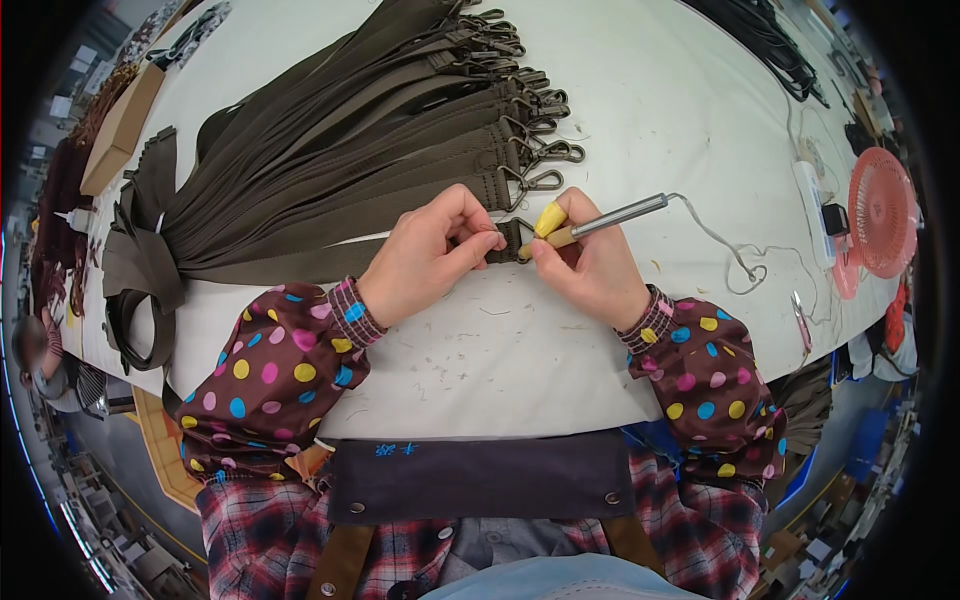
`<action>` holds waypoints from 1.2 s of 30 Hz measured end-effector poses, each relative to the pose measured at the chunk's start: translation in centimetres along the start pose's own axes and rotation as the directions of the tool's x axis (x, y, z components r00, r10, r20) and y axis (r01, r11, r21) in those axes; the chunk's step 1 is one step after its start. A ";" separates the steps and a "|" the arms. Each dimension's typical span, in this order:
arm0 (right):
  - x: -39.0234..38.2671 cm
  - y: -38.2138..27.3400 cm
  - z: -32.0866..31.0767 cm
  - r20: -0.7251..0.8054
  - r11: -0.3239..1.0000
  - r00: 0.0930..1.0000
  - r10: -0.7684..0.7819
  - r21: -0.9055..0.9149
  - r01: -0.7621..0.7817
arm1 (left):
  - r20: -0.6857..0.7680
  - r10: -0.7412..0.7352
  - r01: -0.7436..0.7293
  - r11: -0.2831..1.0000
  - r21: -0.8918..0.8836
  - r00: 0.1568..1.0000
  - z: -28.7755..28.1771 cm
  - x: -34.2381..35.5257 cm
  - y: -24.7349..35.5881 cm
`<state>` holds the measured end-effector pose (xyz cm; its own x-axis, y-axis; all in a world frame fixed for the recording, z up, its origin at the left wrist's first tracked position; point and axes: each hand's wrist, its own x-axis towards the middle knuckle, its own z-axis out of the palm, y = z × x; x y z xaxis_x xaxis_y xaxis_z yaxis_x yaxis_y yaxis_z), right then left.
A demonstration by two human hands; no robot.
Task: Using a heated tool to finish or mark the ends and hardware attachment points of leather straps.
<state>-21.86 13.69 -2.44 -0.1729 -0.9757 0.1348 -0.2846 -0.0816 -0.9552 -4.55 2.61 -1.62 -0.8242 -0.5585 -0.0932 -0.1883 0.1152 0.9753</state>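
My left hand rests over the end of a dark olive webbing strap, its thumb and forefinger pressed together; what is between them is too small to make out. In my right hand is a corded heating pen with a silver barrel and a tan grip. Its tip points left, close to the metal ring at the strap's end. A yellow cover wraps one finger of that hand. Beyond my hands lies a fanned bundle of matching straps with metal snap hooks.
A white-covered table carries loose thread bits. At the right are a pink fan, a white power strip, the pen's thin cord and small snips. A cardboard box and knotted strap ends lie at left.
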 end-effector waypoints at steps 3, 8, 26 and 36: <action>0.2 0.1 0.3 0.009 1.000 1.000 -0.001 -0.021 0.001 | -0.010 0.006 -0.006 1.000 0.009 1.000 -0.2 -0.1 -0.1; 0.2 0.1 0.1 0.015 0.999 1.000 0.019 -0.029 -0.019 | -0.006 0.002 -0.001 1.000 0.028 1.000 -0.2 0.0 -0.1; 0.2 -0.1 0.0 -0.033 0.992 0.999 0.035 0.122 -0.031 | 0.509 -0.073 -0.140 0.919 0.368 0.858 -5.1 0.4 3.4; 0.3 -0.3 0.1 0.020 0.993 0.999 0.045 0.106 -0.047 | 0.588 0.153 -0.538 0.628 0.563 0.794 -3.9 4.2 2.7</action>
<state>-21.75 13.44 -2.12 -0.1664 -0.9822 0.0867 -0.1747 -0.0571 -0.9830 -6.44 -2.59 1.41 -0.9975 0.0571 -0.0423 0.0244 0.8349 0.5499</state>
